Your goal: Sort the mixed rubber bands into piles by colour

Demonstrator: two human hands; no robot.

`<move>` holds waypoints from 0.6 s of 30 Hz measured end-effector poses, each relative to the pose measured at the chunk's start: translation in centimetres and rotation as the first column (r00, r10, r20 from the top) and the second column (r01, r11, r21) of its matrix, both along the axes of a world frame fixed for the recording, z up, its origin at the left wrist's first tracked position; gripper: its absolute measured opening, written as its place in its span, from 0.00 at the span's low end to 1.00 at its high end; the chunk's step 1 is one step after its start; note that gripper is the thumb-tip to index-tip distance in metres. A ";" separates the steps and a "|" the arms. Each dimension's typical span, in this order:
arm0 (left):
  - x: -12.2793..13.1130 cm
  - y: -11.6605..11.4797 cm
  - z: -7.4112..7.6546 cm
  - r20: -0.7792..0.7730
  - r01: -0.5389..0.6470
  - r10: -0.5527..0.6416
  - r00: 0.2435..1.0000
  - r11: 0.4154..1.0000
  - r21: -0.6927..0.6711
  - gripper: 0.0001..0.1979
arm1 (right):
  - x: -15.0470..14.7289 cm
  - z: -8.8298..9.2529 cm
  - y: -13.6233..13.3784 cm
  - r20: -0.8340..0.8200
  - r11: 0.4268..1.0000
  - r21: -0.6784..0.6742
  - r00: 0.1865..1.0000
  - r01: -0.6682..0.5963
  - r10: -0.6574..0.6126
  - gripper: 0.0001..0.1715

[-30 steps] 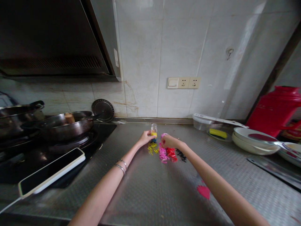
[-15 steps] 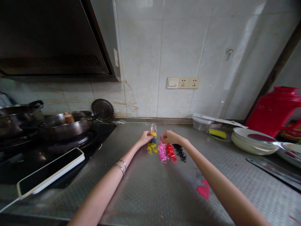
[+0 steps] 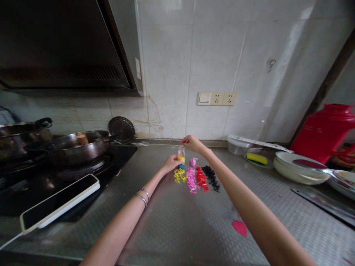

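Observation:
My left hand [image 3: 172, 163] is closed around a small clear bottle [image 3: 181, 150] that stands upright on the counter, with yellow and blue bits inside. Just over the bottle's mouth, my right hand [image 3: 192, 143] has its fingers pinched together; whatever they hold is too small to make out. A pink cap [image 3: 193, 161] rests to the right of the bottle. In front lie loose piles of what look like little rubber bands: yellow bands [image 3: 179, 176], pink bands [image 3: 192, 181], red bands [image 3: 202, 179] and black bands [image 3: 211, 178].
On the left, a phone [image 3: 59, 202] lies partly over the stove, near a steel pan [image 3: 77, 151]. To the right are stacked plates [image 3: 301, 175], a yellow sponge [image 3: 257, 159] and a red thermos [image 3: 323, 133]. A pink-red patch [image 3: 240, 228] marks the steel counter [image 3: 166, 229].
My right hand has risen from beside the pink pile, up and left to the bottle's mouth, uncovering the pink cap. My left hand stays on the bottle.

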State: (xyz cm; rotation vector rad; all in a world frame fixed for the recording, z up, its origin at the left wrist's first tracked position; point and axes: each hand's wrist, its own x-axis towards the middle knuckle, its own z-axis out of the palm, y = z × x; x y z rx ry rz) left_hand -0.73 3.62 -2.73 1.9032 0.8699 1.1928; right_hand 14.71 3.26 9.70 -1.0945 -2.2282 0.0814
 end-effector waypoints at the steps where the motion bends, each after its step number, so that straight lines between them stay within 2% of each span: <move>1: 0.0 -0.1 0.1 -0.002 -0.003 0.003 1.000 1.000 0.003 0.14 | -0.3 0.0 0.2 0.021 1.000 -0.002 1.000 -0.008 0.008 0.11; 4: 0.0 -0.3 0.2 -0.003 0.008 -0.008 1.000 1.000 0.008 0.14 | -0.6 0.0 0.0 0.018 0.999 -0.018 0.999 -0.028 0.028 0.12; 8: 0.1 -0.6 0.4 0.008 0.020 -0.020 1.000 1.000 0.006 0.14 | -0.2 0.0 -1.8 -0.038 0.999 -0.017 0.999 -0.031 0.031 0.13; 11: 0.1 -0.5 0.6 0.003 0.033 -0.033 0.999 0.999 0.004 0.14 | 0.2 -0.5 -3.4 0.031 0.996 -0.074 0.998 -0.044 0.046 0.12; 13: 0.0 -0.2 0.5 -0.005 0.046 -0.046 0.999 0.999 -0.003 0.14 | 0.3 -1.4 -4.2 0.149 0.978 -0.204 0.985 -0.051 0.083 0.12; 16: 0.0 0.4 0.0 0.032 0.063 -0.061 0.998 0.997 -0.034 0.15 | 0.6 -3.5 -4.8 0.321 0.905 -0.425 0.931 -0.024 0.175 0.11; 18: 0.1 0.7 -0.3 0.074 0.064 -0.060 0.995 0.996 -0.058 0.17 | 0.7 -5.2 -4.8 0.385 0.907 -0.421 0.911 0.030 0.148 0.12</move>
